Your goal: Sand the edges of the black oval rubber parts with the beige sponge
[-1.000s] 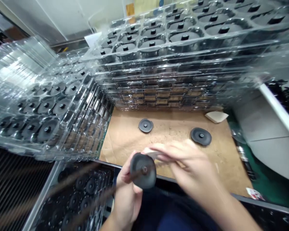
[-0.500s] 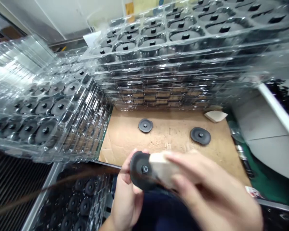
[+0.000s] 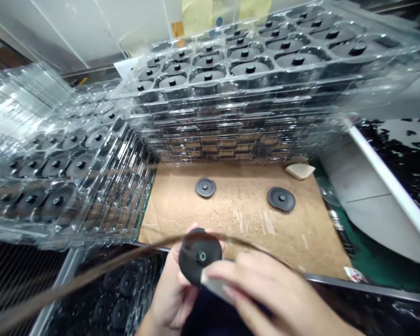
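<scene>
A dark grey rubber disc (image 3: 192, 267) with a small ringed hub at its centre is gripped at the rim by my left hand (image 3: 171, 291), hub side facing up. My right hand (image 3: 266, 284) pinches a pale, cream-coloured sponge-like pad (image 3: 215, 282), whose tip touches the disc's lower right edge. Most of the pad is hidden behind my fingers. Beyond my hands, two similar pieces lie on the cardboard: a round disc (image 3: 205, 187) near the middle and an oval one (image 3: 282, 198) to its right.
Stacked clear plastic trays (image 3: 210, 98) full of discs stand at the back; another stack (image 3: 91, 158) is at left. A second pale pad (image 3: 300, 171) lies on the cardboard sheet (image 3: 231, 214). At right, a white-edged bin (image 3: 388, 182) borders many small black parts. A blurred brown strand crosses the foreground.
The pad has moved from the disc's upper right down to its lower right edge, with my right hand lower. The left hand still holds the disc. The whole view has shifted slightly.
</scene>
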`<action>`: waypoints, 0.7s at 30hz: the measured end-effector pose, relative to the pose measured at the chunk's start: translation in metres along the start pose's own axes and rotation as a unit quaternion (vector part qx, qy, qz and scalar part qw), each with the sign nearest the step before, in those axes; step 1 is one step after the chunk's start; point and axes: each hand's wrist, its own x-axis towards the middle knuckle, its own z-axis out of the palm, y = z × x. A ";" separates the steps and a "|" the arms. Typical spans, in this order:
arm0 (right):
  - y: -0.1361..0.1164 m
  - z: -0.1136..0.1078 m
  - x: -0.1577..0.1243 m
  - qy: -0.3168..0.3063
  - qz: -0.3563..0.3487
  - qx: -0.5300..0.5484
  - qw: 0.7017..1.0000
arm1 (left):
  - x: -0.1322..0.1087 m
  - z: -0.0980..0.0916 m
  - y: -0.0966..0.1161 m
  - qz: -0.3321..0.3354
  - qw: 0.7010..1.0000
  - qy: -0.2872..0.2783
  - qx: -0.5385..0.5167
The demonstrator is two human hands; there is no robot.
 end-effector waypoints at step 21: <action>0.058 0.030 -0.057 0.055 0.342 0.148 0.926 | 0.005 0.000 0.002 -0.056 0.995 -0.067 -0.048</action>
